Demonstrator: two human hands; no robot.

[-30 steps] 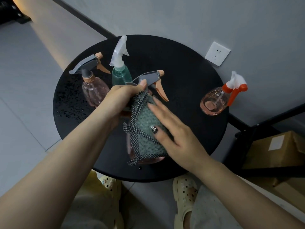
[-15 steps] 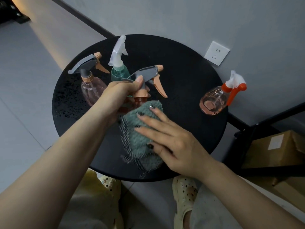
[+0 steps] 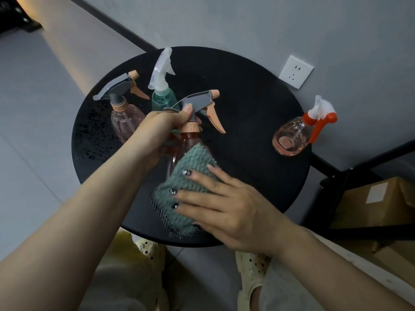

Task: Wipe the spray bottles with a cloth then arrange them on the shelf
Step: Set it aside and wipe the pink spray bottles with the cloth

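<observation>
Your left hand (image 3: 157, 133) grips the pink spray bottle (image 3: 187, 142) by its neck above the round table (image 3: 247, 122); your right hand (image 3: 226, 209), fingers straight and spread, presses the green cloth (image 3: 190, 162) flat against its body.

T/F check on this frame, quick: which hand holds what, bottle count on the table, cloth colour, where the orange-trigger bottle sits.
1. The left hand grips the pink bottle at its neck. True.
2. The right hand presses a green cloth against that bottle. True.
3. The cloth is white. False: it is green, with a dark checked edge.
4. The orange-trigger bottle stands between the other two on the round table. False: it sits alone near the table's right edge, apart from the grey-trigger bottle and the green bottle.
5. Two bottles are in view. False: four, one of them in hand.
</observation>
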